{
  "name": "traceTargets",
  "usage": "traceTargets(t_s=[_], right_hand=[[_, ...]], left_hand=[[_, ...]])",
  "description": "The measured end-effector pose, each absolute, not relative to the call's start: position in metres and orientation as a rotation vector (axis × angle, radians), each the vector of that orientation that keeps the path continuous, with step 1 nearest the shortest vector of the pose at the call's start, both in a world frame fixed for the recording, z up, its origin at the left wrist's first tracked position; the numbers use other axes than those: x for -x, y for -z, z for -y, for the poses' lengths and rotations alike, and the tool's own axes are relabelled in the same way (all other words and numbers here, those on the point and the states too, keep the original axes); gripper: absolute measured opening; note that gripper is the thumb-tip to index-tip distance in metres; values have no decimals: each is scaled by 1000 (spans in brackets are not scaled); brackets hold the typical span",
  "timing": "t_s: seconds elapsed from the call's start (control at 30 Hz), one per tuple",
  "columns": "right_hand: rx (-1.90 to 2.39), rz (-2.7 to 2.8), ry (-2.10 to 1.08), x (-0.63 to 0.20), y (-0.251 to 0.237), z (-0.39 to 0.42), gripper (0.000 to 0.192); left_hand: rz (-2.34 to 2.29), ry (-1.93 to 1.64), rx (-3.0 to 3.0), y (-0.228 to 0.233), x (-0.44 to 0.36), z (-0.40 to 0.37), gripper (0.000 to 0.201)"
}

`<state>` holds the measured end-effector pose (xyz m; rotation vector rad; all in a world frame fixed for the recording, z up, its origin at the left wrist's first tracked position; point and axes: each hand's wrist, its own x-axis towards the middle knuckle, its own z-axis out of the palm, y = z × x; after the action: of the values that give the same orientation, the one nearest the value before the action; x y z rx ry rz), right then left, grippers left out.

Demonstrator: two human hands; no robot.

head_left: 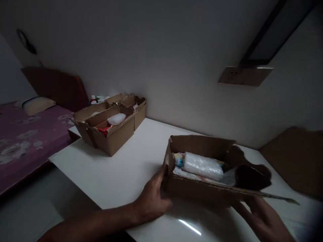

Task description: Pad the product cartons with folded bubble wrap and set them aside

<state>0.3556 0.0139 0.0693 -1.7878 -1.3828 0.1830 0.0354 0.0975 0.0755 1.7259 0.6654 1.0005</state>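
Note:
An open cardboard box is in front of me over the right part of the white table. Inside it lie a roll-shaped bundle in clear plastic wrap, some printed packets and a dark item near the right end, too dim to name. My left hand grips the box's left front corner, with its fingers along the left end wall. Under the front wall towards the right, my right hand holds the box from below; its fingertips are partly hidden. A flap sticks out at the right.
Several open cardboard boxes with packets in them stand together at the table's far left. A brown cardboard piece is at the right by the wall. A socket panel and a screen hang above. A bed is at left.

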Motion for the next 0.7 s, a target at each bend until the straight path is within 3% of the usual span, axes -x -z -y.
traceTargets(t_s=[0.23,0.43,0.57,0.7], right_hand=[[1425,1596,-568,-296,-76,-136,53],[1548,1612,-494,-251,-65,-258,57],[1632,1648,-465,-215,-46,-309,54],[1724,1731,-399,-189,-37,-346,65]], left_hand=[[-1026,-1164,-1654,-48,6,-126,87],[-1150,-1264,-1545,-34,-2,-197,83],[-1181,-1270,-1581,-24,-19,-248,86],[-1200,-1281,-1640,-18,-29,-288,89]])
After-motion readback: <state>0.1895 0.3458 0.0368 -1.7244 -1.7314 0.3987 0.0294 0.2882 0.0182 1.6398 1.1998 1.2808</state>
